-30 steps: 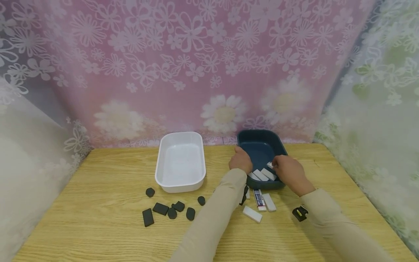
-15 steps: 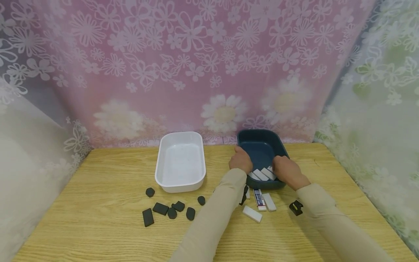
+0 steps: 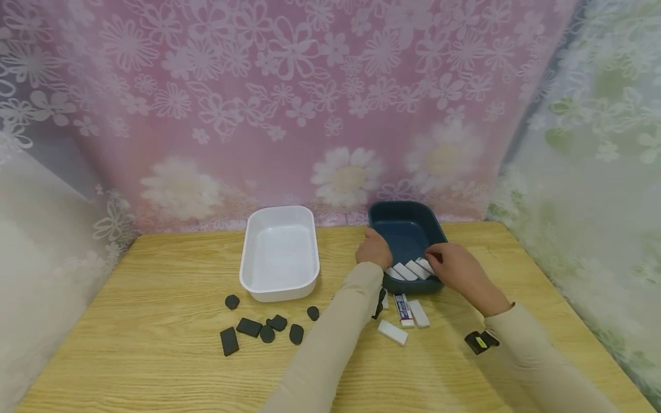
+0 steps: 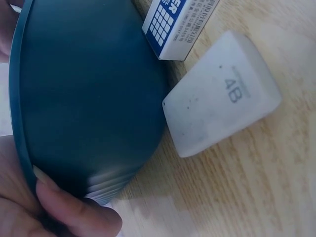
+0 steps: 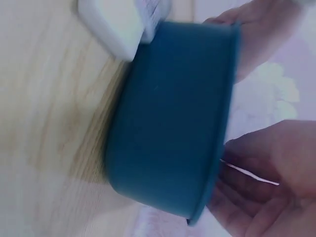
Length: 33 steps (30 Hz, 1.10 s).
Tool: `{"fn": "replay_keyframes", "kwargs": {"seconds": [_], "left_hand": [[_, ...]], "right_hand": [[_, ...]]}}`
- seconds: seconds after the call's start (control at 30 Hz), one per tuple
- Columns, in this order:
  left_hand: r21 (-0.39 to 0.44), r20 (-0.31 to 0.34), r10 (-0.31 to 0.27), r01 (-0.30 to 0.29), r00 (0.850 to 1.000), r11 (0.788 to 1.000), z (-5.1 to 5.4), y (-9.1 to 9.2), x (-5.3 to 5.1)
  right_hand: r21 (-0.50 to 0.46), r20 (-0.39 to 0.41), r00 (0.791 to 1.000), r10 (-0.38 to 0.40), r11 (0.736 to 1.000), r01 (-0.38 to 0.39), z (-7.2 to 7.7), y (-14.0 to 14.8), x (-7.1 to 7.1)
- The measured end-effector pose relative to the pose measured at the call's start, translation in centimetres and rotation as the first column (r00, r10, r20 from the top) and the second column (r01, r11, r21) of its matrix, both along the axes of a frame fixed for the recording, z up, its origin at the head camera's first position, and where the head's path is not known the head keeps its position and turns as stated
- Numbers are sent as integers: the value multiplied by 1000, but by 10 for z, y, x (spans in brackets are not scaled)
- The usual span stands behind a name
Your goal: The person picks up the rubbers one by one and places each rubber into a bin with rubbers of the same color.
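Note:
The dark blue basin point(image 3: 408, 209) stands on the table at the right, several white erasers point(image 3: 405, 271) lying in a slanted row inside its near end. My left hand point(image 3: 374, 249) grips its left rim, the thumb outside the wall in the left wrist view. Over the right rim reaches my right hand point(image 3: 457, 269), thumb and fingers bent close together at the rightmost eraser point(image 3: 425, 265). The rim hides those fingertips in the right wrist view point(image 5: 256, 173), so whether they pinch the eraser is unclear. Before the basin lie a sleeved eraser point(image 3: 404, 310) and bare white erasers point(image 3: 392, 332).
A white basin point(image 3: 280, 292) stands to the left on the wooden table point(image 3: 155, 321). Several black pieces, rectangular and rounded point(image 3: 250, 327), are scattered in front of it. A pink flowered curtain point(image 3: 232, 115) hangs behind the table. My left forearm crosses the middle.
My right hand has lowered an eraser to the right end of the row, then shifted slightly so more of that eraser shows. The left hand keeps its grip. The head view has moved slightly.

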State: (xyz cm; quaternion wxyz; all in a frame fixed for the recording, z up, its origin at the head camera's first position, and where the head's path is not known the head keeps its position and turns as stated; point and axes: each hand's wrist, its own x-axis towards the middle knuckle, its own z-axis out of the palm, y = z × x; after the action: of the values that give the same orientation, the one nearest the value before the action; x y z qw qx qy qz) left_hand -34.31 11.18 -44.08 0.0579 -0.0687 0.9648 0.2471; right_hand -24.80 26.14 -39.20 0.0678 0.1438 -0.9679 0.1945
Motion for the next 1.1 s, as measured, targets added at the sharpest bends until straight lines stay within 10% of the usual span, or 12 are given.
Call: {"fn": "replay_keyframes", "kwargs": {"seconds": [0.23,0.4,0.6,1.1], "left_hand": [[9,-4,-6,6,1000,1000,17,-4,17],[0,-6,-12,12,1000,1000,16,-4,17],[3,-8,-16,16,1000,1000,19,-4,19],[21,18,-3,3,1000,1000,22,-4,20]], "right_hand": [[-103,-41,999,1,995,-5,5,2,47],[-115,90,990,106,989,-96,-6,2,66],[-67,230,961,151,988,-140,-27,-5,69],[104,203,979,28,993,-50,-34,-28,66]]}}
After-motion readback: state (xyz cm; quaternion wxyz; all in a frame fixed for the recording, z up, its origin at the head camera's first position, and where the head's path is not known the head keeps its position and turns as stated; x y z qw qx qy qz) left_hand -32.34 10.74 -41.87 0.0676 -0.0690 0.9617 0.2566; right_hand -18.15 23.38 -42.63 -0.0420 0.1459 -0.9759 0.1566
